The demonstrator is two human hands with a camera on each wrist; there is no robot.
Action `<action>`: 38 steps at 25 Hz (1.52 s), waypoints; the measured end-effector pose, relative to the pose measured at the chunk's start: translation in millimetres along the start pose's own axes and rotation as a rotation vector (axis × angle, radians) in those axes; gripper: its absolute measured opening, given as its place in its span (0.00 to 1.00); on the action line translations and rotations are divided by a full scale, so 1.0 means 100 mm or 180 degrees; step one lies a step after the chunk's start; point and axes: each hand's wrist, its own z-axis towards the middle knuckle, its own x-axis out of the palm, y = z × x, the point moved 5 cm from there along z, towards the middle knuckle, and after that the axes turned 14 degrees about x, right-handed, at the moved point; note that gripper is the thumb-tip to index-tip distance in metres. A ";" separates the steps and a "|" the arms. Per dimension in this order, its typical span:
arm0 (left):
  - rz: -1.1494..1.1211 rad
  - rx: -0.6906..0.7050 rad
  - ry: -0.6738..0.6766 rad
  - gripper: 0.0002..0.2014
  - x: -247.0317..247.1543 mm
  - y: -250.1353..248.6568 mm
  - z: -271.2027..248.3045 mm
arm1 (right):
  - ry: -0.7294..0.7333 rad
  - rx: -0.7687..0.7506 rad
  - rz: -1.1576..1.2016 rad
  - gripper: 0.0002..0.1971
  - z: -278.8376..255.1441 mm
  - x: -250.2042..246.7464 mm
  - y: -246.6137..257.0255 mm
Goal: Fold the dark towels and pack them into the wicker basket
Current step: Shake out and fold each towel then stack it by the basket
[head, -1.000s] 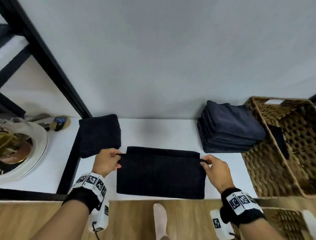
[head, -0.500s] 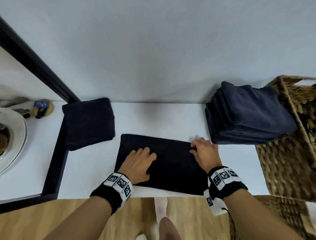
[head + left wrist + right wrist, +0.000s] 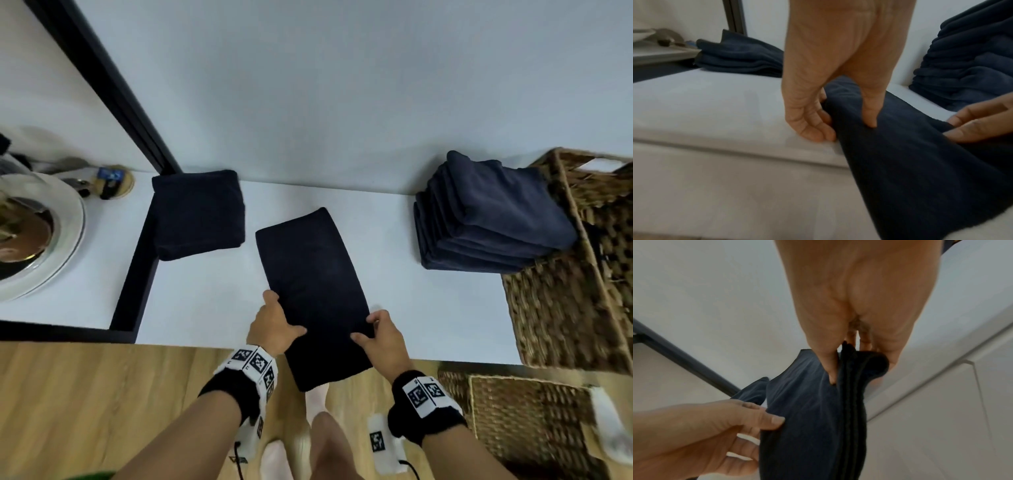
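Observation:
A dark folded towel (image 3: 310,274) lies lengthwise on the white tabletop (image 3: 212,294), its near end hanging over the front edge. My left hand (image 3: 277,325) pinches its left edge, thumb on top (image 3: 869,112), fingers underneath. My right hand (image 3: 380,337) pinches the right edge, with the layered hem (image 3: 853,386) between thumb and fingers. One folded dark towel (image 3: 198,212) sits at the back left. A stack of several folded dark towels (image 3: 486,216) stands at the back right, against the wicker basket (image 3: 561,301).
A black frame (image 3: 133,287) borders the table on the left, with a white round dish (image 3: 65,240) and small items beyond it. A second wicker basket (image 3: 524,421) stands on the wooden floor at lower right. A white wall rises behind the table.
The towel has turned from lying crosswise to lying lengthwise, with its near end now over the table edge. Both hands went from pressing flat on it to pinching its side edges.

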 end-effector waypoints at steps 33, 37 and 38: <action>-0.0820 -0.0450 -0.0963 0.22 -0.64 -0.29 1.01 | 0.0047 -0.0237 -0.0186 0.23 0.92 0.00 1.50; -0.1558 -0.0052 -0.1416 0.16 -0.98 -1.00 0.82 | -0.0226 -0.0699 0.0439 0.14 0.42 -0.52 1.79; -0.1611 0.0137 -0.1487 0.16 -1.07 -1.25 0.76 | -0.0405 -0.0865 0.0523 0.14 0.26 -0.74 1.88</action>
